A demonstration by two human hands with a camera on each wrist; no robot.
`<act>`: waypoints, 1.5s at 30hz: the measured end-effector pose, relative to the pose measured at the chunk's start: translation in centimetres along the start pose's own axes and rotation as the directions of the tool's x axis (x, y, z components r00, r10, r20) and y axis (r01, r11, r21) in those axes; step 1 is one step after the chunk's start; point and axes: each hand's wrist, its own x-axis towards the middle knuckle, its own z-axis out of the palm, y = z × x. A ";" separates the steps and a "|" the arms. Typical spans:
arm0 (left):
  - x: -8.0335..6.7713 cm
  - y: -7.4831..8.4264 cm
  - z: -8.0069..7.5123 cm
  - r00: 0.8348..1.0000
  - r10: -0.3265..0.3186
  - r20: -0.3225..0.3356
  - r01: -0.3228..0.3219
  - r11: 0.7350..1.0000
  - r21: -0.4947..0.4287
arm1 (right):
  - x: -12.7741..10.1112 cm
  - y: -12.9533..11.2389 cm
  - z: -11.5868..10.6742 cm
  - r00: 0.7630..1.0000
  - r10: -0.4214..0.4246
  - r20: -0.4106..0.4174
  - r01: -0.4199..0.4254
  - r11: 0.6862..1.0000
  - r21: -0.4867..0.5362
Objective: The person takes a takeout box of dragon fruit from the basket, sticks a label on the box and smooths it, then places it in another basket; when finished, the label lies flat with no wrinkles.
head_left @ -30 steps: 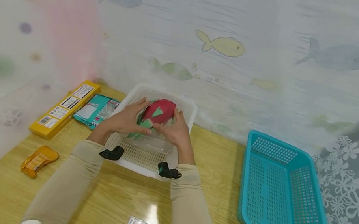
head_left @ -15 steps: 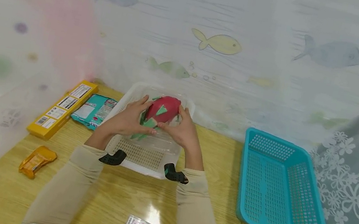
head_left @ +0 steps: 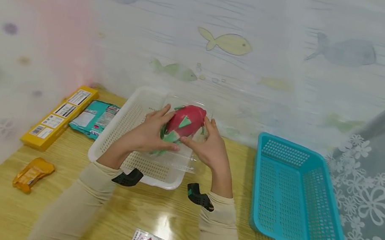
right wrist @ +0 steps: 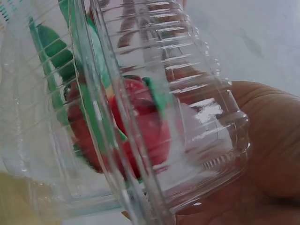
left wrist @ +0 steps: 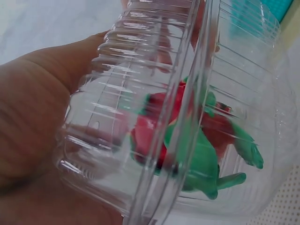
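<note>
Nearby, both hands' grip clamps the clear clamshell (head_left: 179,141) over the white basket (head_left: 126,121), teal basket (head_left: 298,198) alongside.

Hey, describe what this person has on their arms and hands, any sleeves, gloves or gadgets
Both arms wear long beige sleeves to the wrist. The left hand and right hand are bare, no gloves. A small black perforated device sits at the left wrist, and another one at the right.
</note>
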 end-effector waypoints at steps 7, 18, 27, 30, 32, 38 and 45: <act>0.4 2.2 1.4 0.999 0.037 0.011 -0.037 0.999 -0.034 | -2.0 0.9 -2.0 0.999 0.044 -0.024 -0.044 0.999 0.000; 0.9 4.1 4.0 0.997 0.062 0.041 -0.060 0.997 -0.038 | -4.0 3.1 -3.4 0.994 0.103 -0.035 -0.103 0.995 0.018; 1.6 5.5 6.4 0.993 0.093 0.068 -0.088 0.994 -0.071 | -5.5 5.3 -4.6 0.989 0.129 -0.068 -0.130 0.992 -0.008; 1.8 5.9 7.0 0.992 0.095 0.082 -0.089 0.993 -0.075 | -5.9 5.8 -4.8 0.987 0.146 -0.071 -0.147 0.989 -0.002; 1.9 6.1 7.4 0.991 0.093 0.094 -0.086 0.994 -0.071 | -6.1 6.1 -5.0 0.985 0.152 -0.075 -0.152 0.988 0.009; 2.2 6.3 8.9 0.990 0.077 0.117 -0.069 0.995 -0.073 | -6.6 7.3 -5.3 0.984 0.158 -0.082 -0.158 0.987 0.011; 2.6 6.2 11.1 0.988 0.084 0.131 -0.072 0.993 -0.097 | -7.1 8.8 -5.3 0.977 0.187 -0.101 -0.186 0.982 0.021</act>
